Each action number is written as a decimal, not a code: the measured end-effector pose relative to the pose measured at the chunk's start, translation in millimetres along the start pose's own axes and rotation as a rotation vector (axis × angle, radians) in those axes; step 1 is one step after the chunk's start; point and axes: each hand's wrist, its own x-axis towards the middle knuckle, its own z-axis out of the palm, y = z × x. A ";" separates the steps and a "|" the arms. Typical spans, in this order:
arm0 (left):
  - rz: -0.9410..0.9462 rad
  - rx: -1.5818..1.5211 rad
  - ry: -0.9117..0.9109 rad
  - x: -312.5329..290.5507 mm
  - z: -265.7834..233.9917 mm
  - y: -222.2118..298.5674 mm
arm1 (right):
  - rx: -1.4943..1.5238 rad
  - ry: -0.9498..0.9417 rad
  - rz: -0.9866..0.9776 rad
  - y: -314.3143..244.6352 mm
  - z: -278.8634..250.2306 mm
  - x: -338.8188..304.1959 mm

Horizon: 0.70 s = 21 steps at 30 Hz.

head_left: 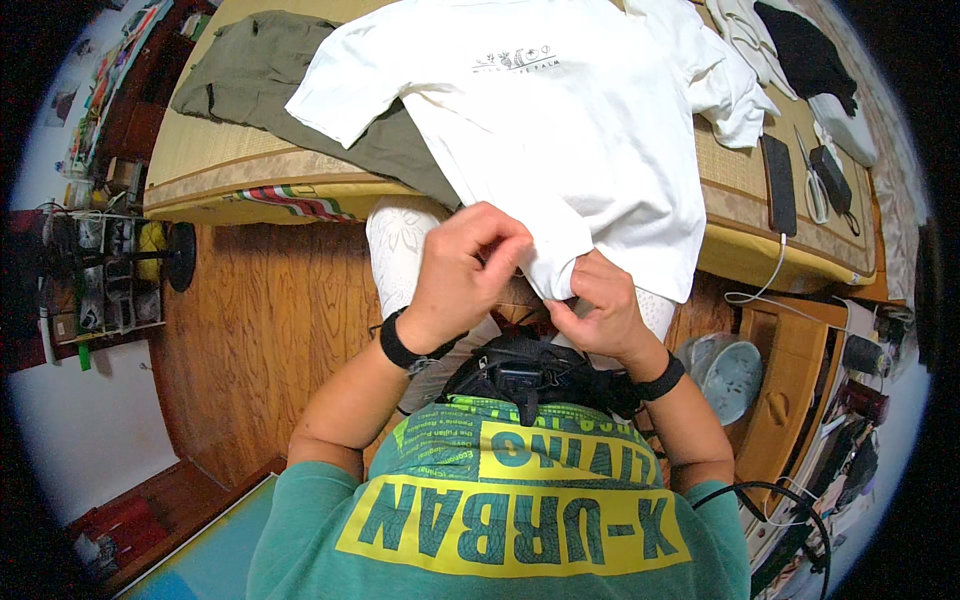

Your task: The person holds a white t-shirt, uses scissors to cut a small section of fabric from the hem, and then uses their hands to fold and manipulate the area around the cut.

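Note:
A white T-shirt (560,130) with a small dark print near its top lies spread over the bed's edge, its lower part hanging toward my lap. My left hand (465,265) pinches the shirt's lower edge between thumb and fingers. Close beside it, my right hand (605,305) grips the same edge, where the cloth is bunched and folded over. Part of the gripped cloth is hidden behind the fingers. Under the shirt's left side lies an olive-green garment (250,75), partly covered by the sleeve.
The bed's woven mat (175,165) bears a black phone-like slab (778,185) with a white cable (765,285), scissors (815,190) and a black case (830,175). Clothes (805,50) lie far right. A wooden drawer unit (785,395) and pale basin (733,382) stand right, a rack (105,270) left.

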 end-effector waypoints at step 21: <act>0.539 0.331 -0.037 -17.0 0.6 -21.1 | 0.164 -0.194 0.206 -11.0 -0.2 5.8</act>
